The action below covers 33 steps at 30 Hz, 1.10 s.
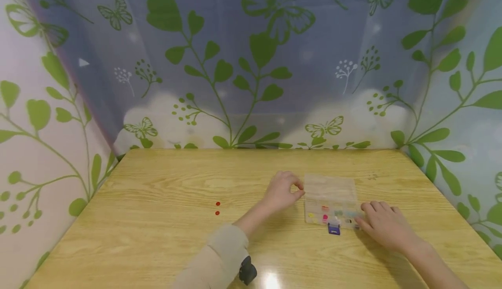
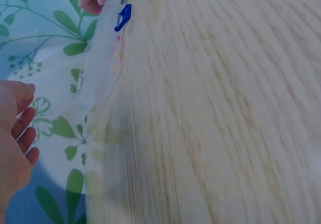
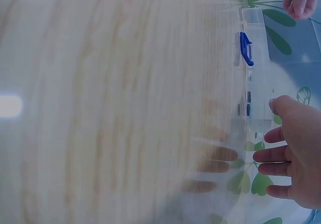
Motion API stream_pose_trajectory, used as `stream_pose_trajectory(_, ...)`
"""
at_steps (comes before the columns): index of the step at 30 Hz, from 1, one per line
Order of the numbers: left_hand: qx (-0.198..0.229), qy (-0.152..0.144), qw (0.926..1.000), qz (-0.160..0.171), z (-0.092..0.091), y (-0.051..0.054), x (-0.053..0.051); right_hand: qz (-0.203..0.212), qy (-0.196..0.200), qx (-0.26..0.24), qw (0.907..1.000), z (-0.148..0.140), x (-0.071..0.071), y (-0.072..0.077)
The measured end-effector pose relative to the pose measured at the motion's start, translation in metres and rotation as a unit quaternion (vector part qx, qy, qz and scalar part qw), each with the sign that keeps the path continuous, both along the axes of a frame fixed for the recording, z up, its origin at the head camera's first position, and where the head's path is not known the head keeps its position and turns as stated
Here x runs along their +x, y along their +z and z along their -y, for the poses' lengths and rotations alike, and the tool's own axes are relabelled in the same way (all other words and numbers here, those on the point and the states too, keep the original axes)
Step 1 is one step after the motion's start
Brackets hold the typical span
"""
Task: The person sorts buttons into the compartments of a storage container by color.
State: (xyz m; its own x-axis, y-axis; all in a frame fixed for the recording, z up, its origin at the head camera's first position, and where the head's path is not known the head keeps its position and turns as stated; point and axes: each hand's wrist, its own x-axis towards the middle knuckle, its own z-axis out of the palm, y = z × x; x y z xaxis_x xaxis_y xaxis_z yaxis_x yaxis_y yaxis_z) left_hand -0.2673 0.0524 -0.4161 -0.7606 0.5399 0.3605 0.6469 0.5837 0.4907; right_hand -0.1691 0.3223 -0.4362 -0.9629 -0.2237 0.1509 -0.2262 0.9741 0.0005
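A clear plastic compartment box point(image 1: 329, 191) lies on the table with its lid raised at the back. Its front compartments hold several small coloured pieces, among them a pink one point(image 1: 325, 217) and a yellow one point(image 1: 311, 215). A blue latch point(image 1: 334, 229) sticks out at the front. Beside the box's left edge is my left hand point(image 1: 283, 192), fingers bent and thumb near the index finger, with nothing visible between them. My right hand point(image 1: 386, 224) is at the box's right end, thumb near the front corner; the right wrist view shows its fingers point(image 3: 273, 154) extended and apart.
Two small red discs point(image 1: 217, 213) lie on the wooden table point(image 1: 157, 232), left of my left forearm. A leaf-and-butterfly patterned curtain point(image 1: 251, 84) stands behind the table and along both sides. A dark band point(image 1: 247, 270) is on my left sleeve.
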Motion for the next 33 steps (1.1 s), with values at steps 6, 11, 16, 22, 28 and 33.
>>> stream_pose_trajectory(6,0.032,0.009,0.9989,0.034,0.025,0.000,0.000,-0.003,-0.001,-0.001,1.0000,-0.001,0.002,-0.002)
stream_pose_trajectory(11,0.054,0.016,0.9974,0.046,0.043,-0.004,-0.005,-0.001,-0.003,-0.001,1.0000,-0.001,0.004,-0.002)
stream_pose_trajectory(16,0.067,0.028,0.9961,0.051,0.059,-0.005,-0.007,0.000,-0.004,-0.003,1.0000,-0.001,0.005,-0.002)
stream_pose_trajectory(22,0.082,0.035,0.9949,0.047,0.079,-0.005,-0.009,0.003,-0.004,-0.006,1.0000,-0.001,0.004,-0.002)
stream_pose_trajectory(28,0.099,0.042,0.9934,0.039,0.096,-0.005,-0.009,-0.001,-0.002,-0.003,1.0000,0.000,0.003,-0.002)
stream_pose_trajectory(33,0.109,0.051,0.9920,0.040,0.109,-0.003,-0.008,-0.002,0.001,0.000,1.0000,0.000,0.000,0.000)
